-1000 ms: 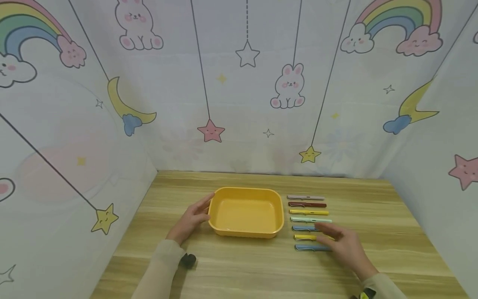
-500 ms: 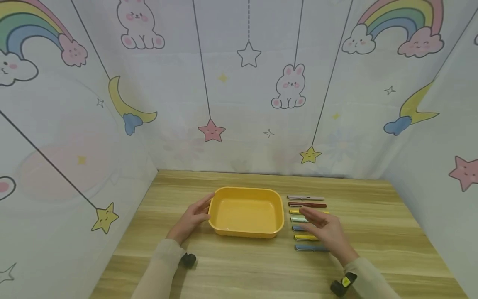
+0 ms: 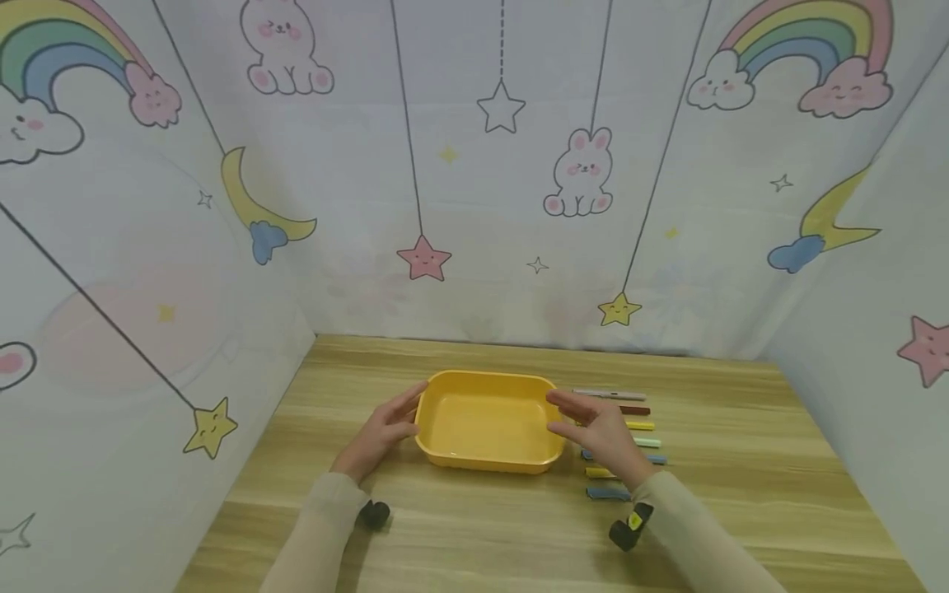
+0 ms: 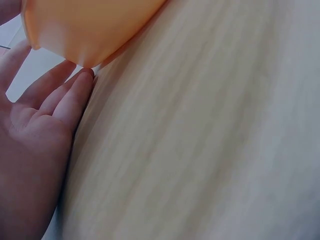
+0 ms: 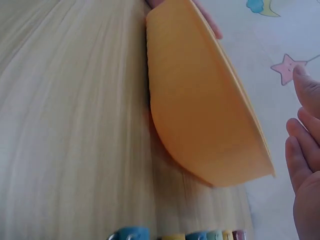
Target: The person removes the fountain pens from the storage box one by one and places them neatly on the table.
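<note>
A yellow plastic tray with rounded corners lies on the wooden table in the head view, nothing inside it. My left hand is at its left end. In the left wrist view, the left hand has extended fingers touching the tray's end. My right hand hovers at the right rim, thumb and fingers apart. The right wrist view shows a gap between this hand and the tray's wall. Neither hand grips anything. The right hand partly hides the pens below it.
Several capped pens lie in a row right of the tray: grey, dark red, yellow, mint green and blue among them. Cloth walls with cartoon prints enclose the table at back and sides.
My right hand has moved left from above the pens to the tray's right rim. The left hand, the tray and the pens have stayed in place.
</note>
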Tool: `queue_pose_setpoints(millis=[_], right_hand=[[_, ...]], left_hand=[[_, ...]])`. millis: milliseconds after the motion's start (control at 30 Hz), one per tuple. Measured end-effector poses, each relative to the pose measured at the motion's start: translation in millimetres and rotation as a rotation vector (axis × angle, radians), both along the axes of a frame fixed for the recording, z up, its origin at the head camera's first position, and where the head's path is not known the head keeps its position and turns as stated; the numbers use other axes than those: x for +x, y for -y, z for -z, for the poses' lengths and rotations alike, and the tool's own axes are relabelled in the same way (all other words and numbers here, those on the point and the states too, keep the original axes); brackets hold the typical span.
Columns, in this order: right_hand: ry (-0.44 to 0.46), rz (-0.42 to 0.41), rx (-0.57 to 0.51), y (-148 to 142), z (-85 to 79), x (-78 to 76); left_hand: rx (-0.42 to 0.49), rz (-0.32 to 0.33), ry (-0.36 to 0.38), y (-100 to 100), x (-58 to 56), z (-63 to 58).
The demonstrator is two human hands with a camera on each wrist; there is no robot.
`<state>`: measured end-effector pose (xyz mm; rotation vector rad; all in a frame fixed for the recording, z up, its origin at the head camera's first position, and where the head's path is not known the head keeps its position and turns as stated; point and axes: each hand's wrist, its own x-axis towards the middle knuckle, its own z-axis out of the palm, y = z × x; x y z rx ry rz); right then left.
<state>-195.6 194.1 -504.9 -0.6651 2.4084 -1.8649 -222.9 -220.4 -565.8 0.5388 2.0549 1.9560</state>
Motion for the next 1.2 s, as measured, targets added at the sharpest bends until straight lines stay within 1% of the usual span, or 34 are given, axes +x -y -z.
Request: queue_pose_setpoints(millis=[133,267,533,733,867,1100,1200], right_hand=[[0.029,-0.044,0.043,14,-2.5,-8.1],[0.05,-0.092,0.126,27,-5.5,-14.3],[0.029,-0.251,0.273,50,-9.0,-22.9],[0.063,-0.352,0.379,59,-8.4,-28.6],[0.085,-0.388,0.434,64,-6.9,-32.2],[0.018,-0.445,0.521,74,-9.0,-36.2],[0.02,-0.455,0.551,76,-9.8,-37.5]], left_hand=[[0.004,0.006,0.002,0,-1.3,0.4],[0.001,0.008,0.004,0,-2.0,0.4],[0.013,0.009,0.004,0,-3.4,-0.3],[0.01,0.017,0.003,0,-1.5,-1.1],[0.007,0.014,0.001,-1,-1.1,-1.3],[0.017,0.01,0.014,-1,-1.8,-0.8],[0.02,0.015,0.014,-1,-1.2,-1.5]])
